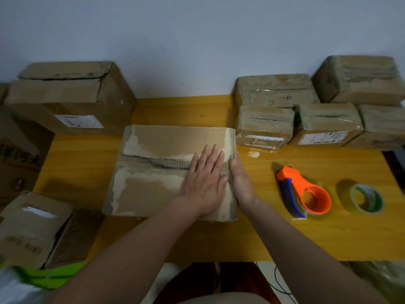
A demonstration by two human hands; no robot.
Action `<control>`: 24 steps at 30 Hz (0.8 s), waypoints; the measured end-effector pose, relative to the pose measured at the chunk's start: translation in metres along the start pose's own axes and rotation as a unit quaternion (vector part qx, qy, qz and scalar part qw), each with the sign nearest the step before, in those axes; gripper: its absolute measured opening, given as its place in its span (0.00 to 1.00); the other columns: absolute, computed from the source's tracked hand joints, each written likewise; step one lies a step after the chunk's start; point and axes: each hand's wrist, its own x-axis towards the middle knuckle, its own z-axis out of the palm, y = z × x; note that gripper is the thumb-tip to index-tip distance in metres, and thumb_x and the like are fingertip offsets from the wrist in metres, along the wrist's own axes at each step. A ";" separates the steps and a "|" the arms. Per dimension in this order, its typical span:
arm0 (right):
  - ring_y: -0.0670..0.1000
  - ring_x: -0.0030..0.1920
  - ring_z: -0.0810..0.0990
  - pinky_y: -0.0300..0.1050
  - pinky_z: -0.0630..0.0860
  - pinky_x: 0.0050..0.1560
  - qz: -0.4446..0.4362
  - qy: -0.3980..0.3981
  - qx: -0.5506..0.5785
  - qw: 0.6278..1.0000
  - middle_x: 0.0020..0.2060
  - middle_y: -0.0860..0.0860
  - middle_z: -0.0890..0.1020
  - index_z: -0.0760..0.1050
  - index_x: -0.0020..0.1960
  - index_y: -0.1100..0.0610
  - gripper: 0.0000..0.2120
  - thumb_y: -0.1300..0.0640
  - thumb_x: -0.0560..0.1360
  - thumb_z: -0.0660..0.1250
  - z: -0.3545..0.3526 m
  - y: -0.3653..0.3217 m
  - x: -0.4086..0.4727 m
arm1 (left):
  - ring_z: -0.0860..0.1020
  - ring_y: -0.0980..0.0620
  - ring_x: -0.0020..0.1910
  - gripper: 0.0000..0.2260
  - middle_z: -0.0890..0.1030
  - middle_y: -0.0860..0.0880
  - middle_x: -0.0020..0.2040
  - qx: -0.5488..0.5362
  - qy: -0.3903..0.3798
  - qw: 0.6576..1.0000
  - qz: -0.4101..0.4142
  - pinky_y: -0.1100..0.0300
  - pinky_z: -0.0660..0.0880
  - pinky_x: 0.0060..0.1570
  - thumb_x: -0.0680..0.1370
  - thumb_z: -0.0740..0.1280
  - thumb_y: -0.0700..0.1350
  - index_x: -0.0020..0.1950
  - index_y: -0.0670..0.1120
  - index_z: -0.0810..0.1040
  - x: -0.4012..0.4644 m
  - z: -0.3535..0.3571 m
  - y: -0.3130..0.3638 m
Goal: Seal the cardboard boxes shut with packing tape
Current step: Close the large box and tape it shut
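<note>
A worn, flat cardboard box [153,172] lies in the middle of the table, its two top flaps meeting along a ragged seam. My left hand [203,181] rests flat on the right part of the lid, fingers spread across the seam. My right hand [241,183] presses edge-on against the box's right side, fingers partly hidden behind the edge. To the right lies an orange and blue tape dispenser [306,194] with a clear roll in it. A loose tape roll [367,198] with a green core sits further right.
The yellow wooden table [285,238] stands against a pale wall. A large box [70,97] sits at the back left, several taped boxes [306,110] are stacked at the back right, and another box [37,227] overhangs the front left corner.
</note>
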 end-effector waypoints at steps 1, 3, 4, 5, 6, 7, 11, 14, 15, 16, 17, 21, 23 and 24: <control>0.48 0.74 0.60 0.51 0.58 0.75 -0.013 0.011 -0.004 1.000 0.76 0.48 0.61 0.48 0.78 0.47 0.29 0.40 0.81 0.49 0.003 -0.001 -0.013 | 0.29 0.50 0.75 0.29 0.31 0.48 0.77 -0.001 0.001 1.000 0.000 0.48 0.36 0.75 0.80 0.35 0.57 0.78 0.48 0.35 0.000 0.000 0.000; 0.43 0.73 0.59 0.39 0.57 0.72 -0.035 0.025 -0.015 0.999 0.75 0.45 0.59 0.47 0.79 0.49 0.25 0.49 0.84 0.49 0.006 0.006 -0.036 | 0.29 0.50 0.75 0.29 0.30 0.49 0.77 0.000 0.001 1.000 -0.001 0.48 0.36 0.75 0.79 0.33 0.57 0.78 0.48 0.34 0.000 0.000 -0.001; 0.40 0.71 0.57 0.33 0.55 0.69 -0.043 0.033 -0.024 0.998 0.74 0.44 0.58 0.47 0.79 0.51 0.25 0.52 0.84 0.49 0.008 0.010 -0.045 | 0.29 0.50 0.75 0.28 0.30 0.49 0.77 0.003 0.001 1.000 -0.001 0.48 0.36 0.75 0.79 0.34 0.57 0.77 0.48 0.34 0.001 0.001 -0.001; 0.39 0.70 0.56 0.28 0.54 0.66 -0.048 0.045 -0.035 0.997 0.74 0.45 0.58 0.47 0.78 0.52 0.24 0.55 0.84 0.49 0.009 0.017 -0.051 | 0.29 0.50 0.75 0.28 0.30 0.49 0.76 0.005 -0.001 1.000 -0.002 0.47 0.36 0.75 0.80 0.35 0.56 0.77 0.48 0.33 0.001 0.000 -0.001; 0.38 0.70 0.56 0.25 0.54 0.64 -0.051 0.058 -0.042 0.996 0.74 0.46 0.59 0.49 0.78 0.54 0.24 0.56 0.84 0.49 0.010 0.024 -0.055 | 0.29 0.50 0.75 0.27 0.30 0.49 0.76 0.006 -0.004 1.000 -0.004 0.48 0.35 0.75 0.81 0.36 0.56 0.77 0.48 0.33 0.001 0.000 -0.001; 0.38 0.70 0.56 0.22 0.54 0.62 -0.055 0.066 -0.040 0.996 0.74 0.46 0.59 0.50 0.78 0.54 0.23 0.57 0.84 0.50 0.012 0.028 -0.059 | 0.28 0.50 0.74 0.27 0.29 0.49 0.76 0.006 -0.006 1.000 -0.005 0.48 0.35 0.75 0.82 0.38 0.56 0.77 0.48 0.33 0.002 0.000 -0.001; 0.42 0.72 0.61 0.22 0.57 0.65 -0.092 0.117 -0.032 0.988 0.74 0.49 0.64 0.56 0.77 0.58 0.22 0.58 0.84 0.51 0.020 0.039 -0.062 | 0.28 0.50 0.74 0.27 0.29 0.49 0.76 0.008 -0.011 1.000 -0.006 0.47 0.36 0.75 0.82 0.39 0.56 0.76 0.49 0.32 0.002 0.000 0.000; 0.44 0.72 0.64 0.23 0.59 0.65 -0.108 0.154 -0.016 0.982 0.71 0.48 0.67 0.60 0.76 0.59 0.21 0.59 0.83 0.52 0.023 0.039 -0.063 | 0.28 0.50 0.74 0.27 0.29 0.49 0.76 0.011 -0.017 1.000 -0.009 0.47 0.37 0.75 0.82 0.38 0.56 0.76 0.49 0.32 0.002 0.000 0.000; 0.44 0.71 0.65 0.24 0.59 0.65 -0.107 0.171 -0.014 0.979 0.70 0.47 0.68 0.61 0.75 0.59 0.20 0.59 0.83 0.52 0.026 0.039 -0.064 | 0.29 0.50 0.74 0.27 0.29 0.49 0.76 0.012 -0.018 1.000 -0.009 0.47 0.37 0.75 0.82 0.39 0.56 0.77 0.49 0.32 0.002 -0.001 0.001; 0.44 0.71 0.65 0.23 0.60 0.64 -0.104 0.192 -0.011 0.976 0.69 0.48 0.69 0.62 0.75 0.59 0.20 0.59 0.83 0.53 0.031 0.040 -0.068 | 0.29 0.50 0.75 0.27 0.29 0.49 0.76 0.013 -0.020 1.000 -0.010 0.47 0.37 0.75 0.82 0.39 0.56 0.77 0.49 0.32 0.001 -0.001 0.001; 0.44 0.70 0.66 0.23 0.60 0.64 -0.104 0.215 -0.011 0.971 0.69 0.48 0.70 0.63 0.74 0.59 0.20 0.59 0.83 0.53 0.036 0.042 -0.073 | 0.29 0.50 0.75 0.27 0.30 0.48 0.76 0.014 -0.019 1.000 -0.010 0.47 0.37 0.75 0.82 0.39 0.56 0.77 0.49 0.32 0.001 -0.002 0.001; 0.44 0.71 0.66 0.33 0.63 0.69 -0.145 0.213 -0.080 0.963 0.70 0.50 0.69 0.62 0.74 0.58 0.23 0.50 0.83 0.50 0.038 0.058 -0.088 | 0.29 0.49 0.75 0.27 0.30 0.48 0.77 0.012 -0.026 1.000 -0.011 0.47 0.38 0.76 0.82 0.39 0.56 0.77 0.49 0.32 0.002 0.000 0.000; 0.47 0.69 0.70 0.41 0.67 0.69 -0.133 0.168 -0.178 0.960 0.70 0.51 0.72 0.62 0.75 0.57 0.29 0.43 0.81 0.46 0.023 0.063 -0.085 | 0.30 0.50 0.75 0.27 0.31 0.49 0.77 0.002 -0.035 0.999 -0.008 0.48 0.37 0.76 0.83 0.40 0.56 0.77 0.49 0.34 0.002 -0.004 -0.002; 0.49 0.69 0.71 0.45 0.69 0.68 -0.125 0.152 -0.227 0.954 0.69 0.52 0.72 0.61 0.75 0.55 0.30 0.41 0.80 0.45 0.017 0.061 -0.083 | 0.31 0.51 0.75 0.27 0.32 0.50 0.77 -0.010 -0.041 0.999 -0.001 0.49 0.36 0.76 0.83 0.41 0.57 0.78 0.50 0.35 0.002 -0.008 -0.004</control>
